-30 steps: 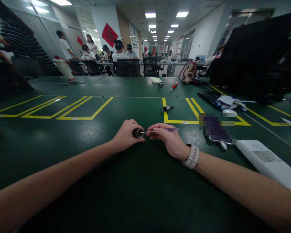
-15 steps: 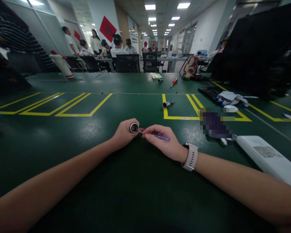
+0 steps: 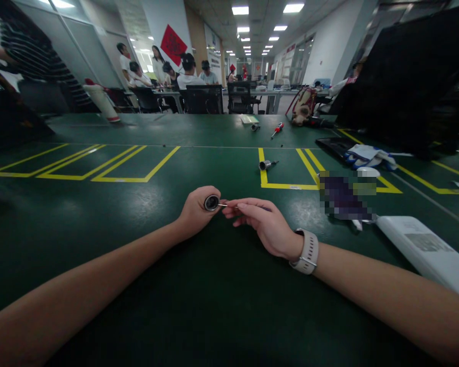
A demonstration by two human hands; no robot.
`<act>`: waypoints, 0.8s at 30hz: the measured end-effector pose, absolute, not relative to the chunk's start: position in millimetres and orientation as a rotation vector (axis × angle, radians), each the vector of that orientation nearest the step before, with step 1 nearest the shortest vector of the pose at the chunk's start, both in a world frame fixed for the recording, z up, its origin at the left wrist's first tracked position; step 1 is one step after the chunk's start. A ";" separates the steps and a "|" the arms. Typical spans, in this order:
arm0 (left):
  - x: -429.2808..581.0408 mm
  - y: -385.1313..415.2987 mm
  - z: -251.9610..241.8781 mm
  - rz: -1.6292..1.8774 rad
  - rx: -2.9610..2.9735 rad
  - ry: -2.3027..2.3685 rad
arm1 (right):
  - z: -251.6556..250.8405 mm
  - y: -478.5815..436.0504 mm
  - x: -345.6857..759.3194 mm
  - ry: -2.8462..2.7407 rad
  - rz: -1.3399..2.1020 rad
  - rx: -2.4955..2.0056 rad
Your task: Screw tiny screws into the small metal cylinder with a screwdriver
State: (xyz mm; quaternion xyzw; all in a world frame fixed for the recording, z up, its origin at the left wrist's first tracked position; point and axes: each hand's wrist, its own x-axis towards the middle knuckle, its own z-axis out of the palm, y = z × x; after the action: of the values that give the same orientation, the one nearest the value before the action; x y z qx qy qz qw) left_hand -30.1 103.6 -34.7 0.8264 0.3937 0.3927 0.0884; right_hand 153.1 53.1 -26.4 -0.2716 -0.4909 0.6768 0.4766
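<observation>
A round metal socket-like part (image 3: 211, 203) faces me with its hollow end, and my left hand (image 3: 197, 210) is wrapped around it. From the right, my right hand (image 3: 270, 224) holds a small screwdriver (image 3: 232, 206); its thin shaft reaches the side of the metal part. Most of the purple handle is hidden behind the fingers. Beyond the hands, a similar metal part (image 3: 265, 164) with a thin stem lies inside a yellow tape outline on the green table (image 3: 156, 306).
Farther back lie another metal part (image 3: 255, 127), a red screwdriver (image 3: 278, 130) and a backpack (image 3: 303, 106). To the right are gloves (image 3: 369, 155), a blurred purple object (image 3: 342, 196) and a white device (image 3: 424, 244). People sit and stand in the background.
My right hand has turned and its fingers have shifted over the screwdriver, covering most of the purple handle. My left hand keeps its hold. The view has shifted slightly.
</observation>
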 end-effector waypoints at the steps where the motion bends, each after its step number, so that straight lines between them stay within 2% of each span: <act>1: -30.2 103.8 -34.7 1.174 2.446 1.150 | -26.5 53.9 153.8 -1.167 1.690 -0.653; 5: -29.6 103.7 -34.2 1.169 2.390 1.141 | -28.0 54.8 154.5 -1.106 1.739 -0.628; 12: -29.7 103.9 -36.0 1.122 2.465 1.297 | -30.7 50.7 149.1 -1.231 1.577 -0.705; 24: -29.8 106.0 -34.6 1.023 2.259 1.090 | -28.4 56.7 153.9 -1.111 1.744 -0.677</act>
State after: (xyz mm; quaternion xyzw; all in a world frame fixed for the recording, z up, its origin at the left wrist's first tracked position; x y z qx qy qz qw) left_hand -29.8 106.0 -34.6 0.8145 0.3929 0.3687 0.2148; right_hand 153.9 56.7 -28.4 -0.2757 -0.4522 0.7099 0.4643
